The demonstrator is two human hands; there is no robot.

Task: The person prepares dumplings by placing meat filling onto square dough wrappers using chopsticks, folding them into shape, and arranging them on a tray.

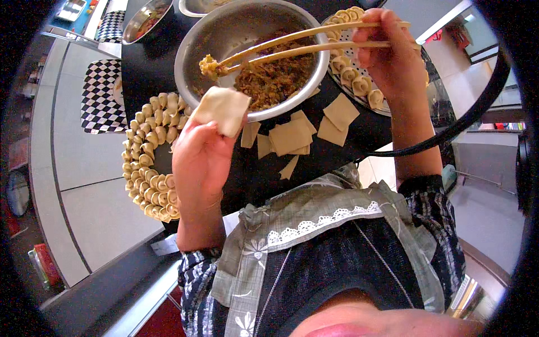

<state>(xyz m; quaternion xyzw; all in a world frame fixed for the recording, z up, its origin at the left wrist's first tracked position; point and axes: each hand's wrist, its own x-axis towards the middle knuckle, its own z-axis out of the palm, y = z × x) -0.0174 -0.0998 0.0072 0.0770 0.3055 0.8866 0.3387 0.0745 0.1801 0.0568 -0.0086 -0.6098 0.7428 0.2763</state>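
Observation:
My left hand [204, 158] holds a square dough wrapper [223, 108] by its lower edge, over the near rim of a steel mixing bowl [198, 38]. In my right hand [385, 52] is a pair of wooden chopsticks [290, 52], reaching left across the bowl. Their tips pinch a small lump of filling [210, 67] just above and left of the wrapper, apart from it. Brown minced filling [273, 82] lies in the right part of the bowl. Several loose wrappers [290, 135] are spread on the black table in front of the bowl.
Rows of folded dumplings [145, 160] curve along the table's left side. More dumplings [361, 85] ring a perforated metal tray [356, 63] beneath my right hand. Another steel bowl [145, 21] stands at the back left. A black cable [446, 130] crosses in front of my right forearm.

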